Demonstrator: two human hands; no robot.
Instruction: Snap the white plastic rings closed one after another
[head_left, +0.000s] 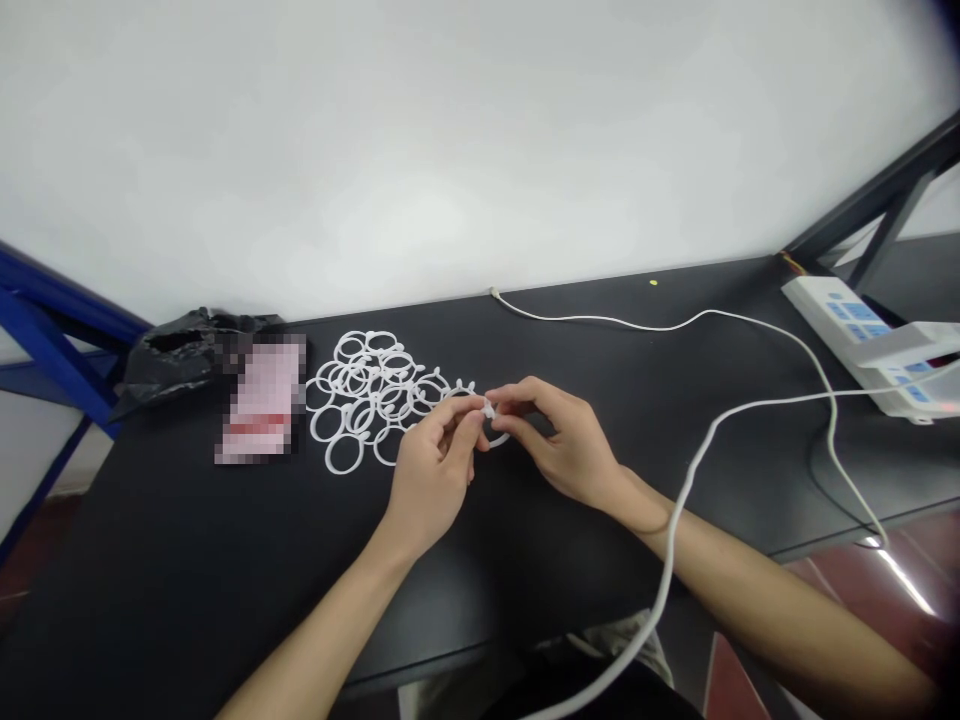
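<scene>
My left hand (433, 468) and my right hand (564, 440) meet over the middle of the black table. Both pinch a small white piece at the top of a white plastic ring (499, 441), which looks like a curtain ring with an eyelet. Part of its hoop shows beneath the fingertips; the rest is hidden by my hands. Just left of them spreads a loose pile of similar white rings (358, 380), several of them overlapping. My left hand covers the pile's right edge.
A pink and red packet (262, 395), pixelated, lies at the left before a black plastic bag (176, 350). White cables (694, 465) cross the right side, one passing over my right forearm. A white device with blue keys (862, 335) stands far right, and a pale wall rises behind.
</scene>
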